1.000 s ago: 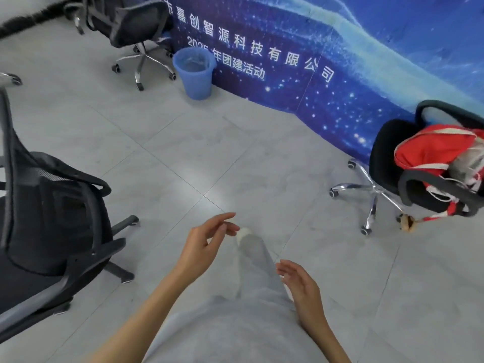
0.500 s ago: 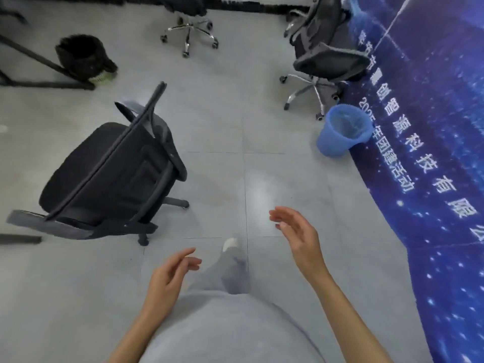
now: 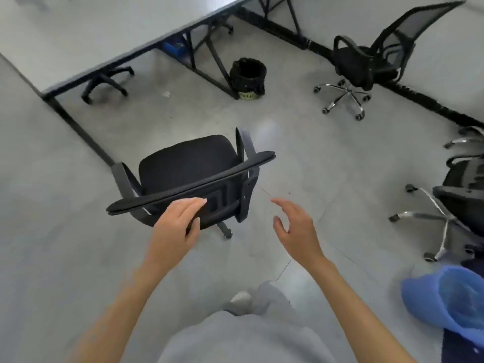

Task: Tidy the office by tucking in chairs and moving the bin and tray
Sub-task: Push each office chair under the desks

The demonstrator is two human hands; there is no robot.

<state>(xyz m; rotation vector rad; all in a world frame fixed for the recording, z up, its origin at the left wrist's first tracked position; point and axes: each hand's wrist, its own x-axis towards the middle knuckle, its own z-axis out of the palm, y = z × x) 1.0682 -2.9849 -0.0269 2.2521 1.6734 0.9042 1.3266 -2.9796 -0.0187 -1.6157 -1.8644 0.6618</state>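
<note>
A black office chair [image 3: 186, 166] stands right in front of me, its backrest top facing me and its seat toward the grey desk [image 3: 78, 40]. My left hand [image 3: 175, 226] hovers just behind the backrest's top edge, fingers relaxed, holding nothing. My right hand [image 3: 296, 229] is raised to the right of the chair, fingers spread, holding nothing. A black bin [image 3: 248, 76] with a green base stands by the desk's leg. A blue bin [image 3: 450, 297] is at the lower right.
A mesh-back chair [image 3: 366, 64] on a chrome base stands at the back right. Another chrome-based chair [image 3: 455, 203] is at the right edge. A chair base [image 3: 106, 81] shows under the desk. A black strip runs along the floor at the right.
My view has swung left, away from the blue banner toward the desk. The black chair is now straight ahead and close, and both hands have risen toward its backrest.
</note>
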